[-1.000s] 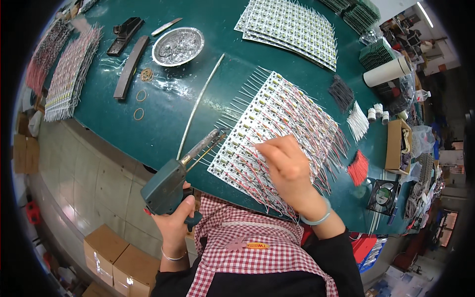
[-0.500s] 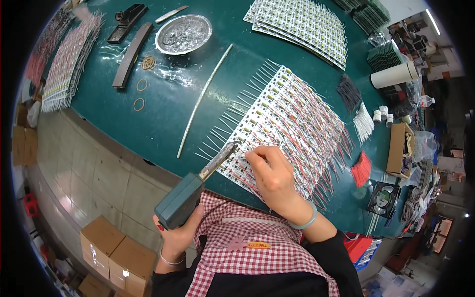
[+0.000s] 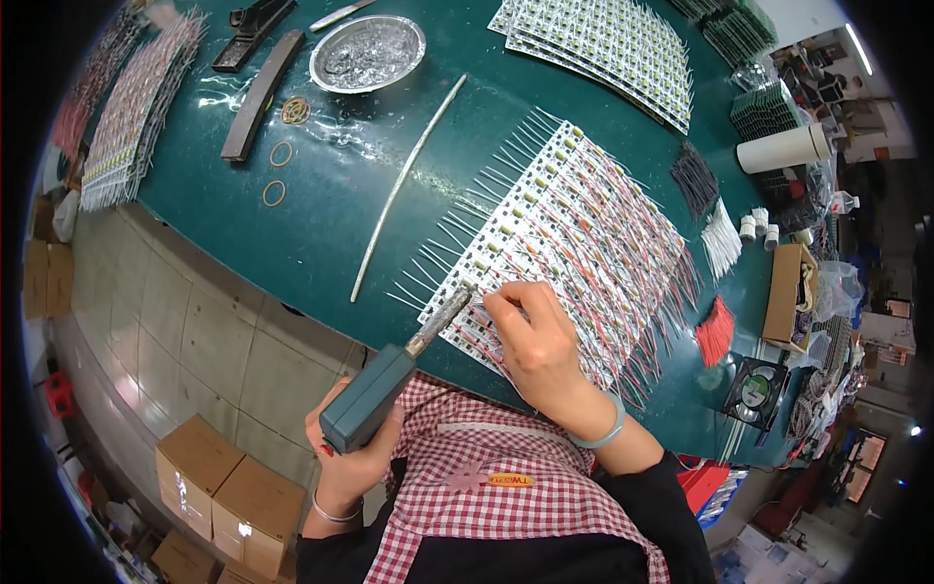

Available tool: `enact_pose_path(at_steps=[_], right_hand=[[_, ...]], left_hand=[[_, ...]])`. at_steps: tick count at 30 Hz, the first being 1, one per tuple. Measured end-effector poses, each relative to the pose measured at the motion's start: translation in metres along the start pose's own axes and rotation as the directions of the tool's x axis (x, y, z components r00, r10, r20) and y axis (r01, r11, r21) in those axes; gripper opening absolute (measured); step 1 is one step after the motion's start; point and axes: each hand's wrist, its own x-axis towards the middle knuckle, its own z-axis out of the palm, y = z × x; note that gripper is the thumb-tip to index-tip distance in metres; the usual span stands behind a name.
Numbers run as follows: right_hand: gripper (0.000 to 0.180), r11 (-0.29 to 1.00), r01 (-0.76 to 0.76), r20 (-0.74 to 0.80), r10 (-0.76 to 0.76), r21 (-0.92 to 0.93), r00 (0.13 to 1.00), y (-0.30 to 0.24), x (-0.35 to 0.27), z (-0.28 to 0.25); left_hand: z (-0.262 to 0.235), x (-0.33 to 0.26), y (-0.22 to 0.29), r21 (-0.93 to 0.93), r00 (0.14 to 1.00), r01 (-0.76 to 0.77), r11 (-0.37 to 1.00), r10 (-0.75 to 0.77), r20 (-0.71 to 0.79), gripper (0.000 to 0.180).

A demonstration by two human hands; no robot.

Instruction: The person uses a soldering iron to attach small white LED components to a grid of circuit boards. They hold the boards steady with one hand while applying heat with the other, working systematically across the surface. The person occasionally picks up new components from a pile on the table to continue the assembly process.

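My left hand (image 3: 358, 457) is wrapped round the dark green handle of a soldering iron (image 3: 368, 397). The iron's worn metal tip reaches up and right to the left part of a white circuit board panel (image 3: 516, 216); whether it touches cannot be told. Close beside that tip, my right hand (image 3: 538, 343) is closed in a pinch over the panel. What its fingers hold is too small to make out. Rows of red and white wires (image 3: 623, 292) cover much of the panel, and white wire ends stick out along its left edge.
A long pale solder stick (image 3: 409, 185) lies left of the panel. Beyond it are a metal bowl (image 3: 416, 73) and rubber bands (image 3: 275, 194). Black (image 3: 693, 180), white (image 3: 721, 240) and red wire bundles (image 3: 715, 331) lie on the right, near a small fan (image 3: 755, 393). More panels (image 3: 598, 54) are stacked at the back.
The soldering iron's handle has shifted slightly right and stands steeper, its tip still by my right fingertips. My right hand keeps its pinch. The whole view has shifted slightly.
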Motion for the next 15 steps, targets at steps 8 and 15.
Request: enact_pose_path(at_steps=[8,15], right_hand=[[0.028,1.0,0.009,0.016,-0.009,-0.011,1.0,0.0001,0.0003,-0.0004],[0.027,1.0,0.022,0.019,-0.022,-0.009,1.0,-0.0003,0.0025,-0.0018]], left_hand=[[0.001,0.0053,0.0027,0.126,0.992,-0.128,0.984,0.125,0.031,0.016],[-0.0015,0.004,0.0012,0.127,0.986,-0.166,0.978,0.165,0.022,0.016]])
